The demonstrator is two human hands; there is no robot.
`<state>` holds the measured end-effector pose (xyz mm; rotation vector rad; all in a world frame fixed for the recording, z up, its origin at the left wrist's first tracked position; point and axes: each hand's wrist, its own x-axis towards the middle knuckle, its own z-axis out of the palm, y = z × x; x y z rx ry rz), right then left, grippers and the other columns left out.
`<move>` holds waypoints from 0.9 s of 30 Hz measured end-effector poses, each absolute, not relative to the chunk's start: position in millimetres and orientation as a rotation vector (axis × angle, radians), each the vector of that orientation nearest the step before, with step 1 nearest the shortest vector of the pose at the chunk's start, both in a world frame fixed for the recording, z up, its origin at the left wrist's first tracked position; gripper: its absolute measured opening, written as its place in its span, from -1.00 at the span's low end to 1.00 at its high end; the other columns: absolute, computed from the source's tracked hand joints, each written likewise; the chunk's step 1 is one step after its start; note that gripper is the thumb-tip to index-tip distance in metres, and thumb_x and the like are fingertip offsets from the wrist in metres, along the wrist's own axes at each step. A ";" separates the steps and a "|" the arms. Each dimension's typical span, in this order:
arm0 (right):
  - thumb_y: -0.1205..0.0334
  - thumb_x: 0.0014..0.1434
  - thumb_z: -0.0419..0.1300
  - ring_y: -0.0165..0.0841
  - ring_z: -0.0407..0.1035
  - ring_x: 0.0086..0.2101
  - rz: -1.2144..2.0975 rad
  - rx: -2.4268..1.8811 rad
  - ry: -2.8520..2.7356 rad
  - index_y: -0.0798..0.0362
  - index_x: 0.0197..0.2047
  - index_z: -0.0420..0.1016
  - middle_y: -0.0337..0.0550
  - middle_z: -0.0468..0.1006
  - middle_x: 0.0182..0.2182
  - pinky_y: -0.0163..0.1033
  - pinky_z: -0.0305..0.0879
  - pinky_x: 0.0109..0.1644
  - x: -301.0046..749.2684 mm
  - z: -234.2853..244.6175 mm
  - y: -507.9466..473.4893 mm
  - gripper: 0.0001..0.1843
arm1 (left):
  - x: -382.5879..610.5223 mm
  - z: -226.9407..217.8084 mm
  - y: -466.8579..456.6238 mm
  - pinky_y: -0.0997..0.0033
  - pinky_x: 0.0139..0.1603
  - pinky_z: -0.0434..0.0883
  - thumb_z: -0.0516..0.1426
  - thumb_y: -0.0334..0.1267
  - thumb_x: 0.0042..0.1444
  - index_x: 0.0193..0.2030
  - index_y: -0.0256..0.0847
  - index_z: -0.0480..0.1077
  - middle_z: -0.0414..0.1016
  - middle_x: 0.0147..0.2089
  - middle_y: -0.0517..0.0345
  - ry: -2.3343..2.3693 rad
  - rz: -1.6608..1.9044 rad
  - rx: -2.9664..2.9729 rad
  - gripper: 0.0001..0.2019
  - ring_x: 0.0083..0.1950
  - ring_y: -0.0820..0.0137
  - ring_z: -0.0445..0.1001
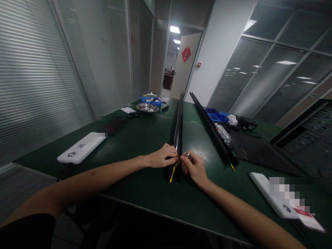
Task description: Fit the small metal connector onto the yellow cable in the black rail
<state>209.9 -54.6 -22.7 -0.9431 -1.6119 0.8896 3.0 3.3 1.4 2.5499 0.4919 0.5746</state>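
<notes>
A long black bar [178, 128] lies on the dark green table [145, 180], running away from me. A short yellow wire [172, 175] hangs from its near end. My left hand [163, 156] rests against the left side of that near end, fingers curled round it. My right hand [193, 166] is on the right side, fingers pinched on a small shiny metal piece [187, 155] beside the bar.
A second long black bar [211, 126] lies to the right, with a water bottle [223, 133] and blue bins [215, 116] beside it. White flat devices lie at left [81, 147] and right [275, 200]. A metal bowl [147, 108] stands at the far end.
</notes>
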 end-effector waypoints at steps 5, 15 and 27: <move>0.00 0.24 0.32 -0.51 0.27 -0.74 0.934 -0.919 -1.605 0.05 -0.30 0.44 -0.36 0.43 -0.58 -0.41 0.09 -0.71 210.2 -26.8 -53.5 -0.71 | 3.2 -0.2 4.3 0.22 0.12 0.10 -0.05 -0.04 0.47 -0.15 -0.18 0.48 0.55 -0.11 0.08 0.479 0.575 2.552 -0.63 0.01 0.25 0.39; -0.01 0.36 0.18 -0.47 0.24 -0.66 0.684 -1.007 -1.656 0.05 -0.32 0.50 -0.35 0.36 -0.62 -0.35 0.16 -0.57 210.7 -18.7 -58.9 -0.67 | 3.5 5.1 1.8 0.25 0.13 0.09 -0.09 -0.17 0.47 -0.19 -0.19 0.46 0.55 -0.14 0.14 0.526 0.560 2.527 -0.65 -0.01 0.29 0.39; -0.02 0.39 0.13 -0.45 0.23 -0.67 0.663 -1.018 -1.646 0.06 -0.22 0.53 -0.35 0.34 -0.63 -0.34 0.15 -0.58 210.1 -17.9 -59.4 -0.67 | 4.5 -0.6 2.5 0.21 0.13 0.09 -0.10 -0.18 0.47 -0.18 -0.18 0.46 0.55 -0.14 0.12 0.523 0.593 2.565 -0.66 -0.02 0.27 0.38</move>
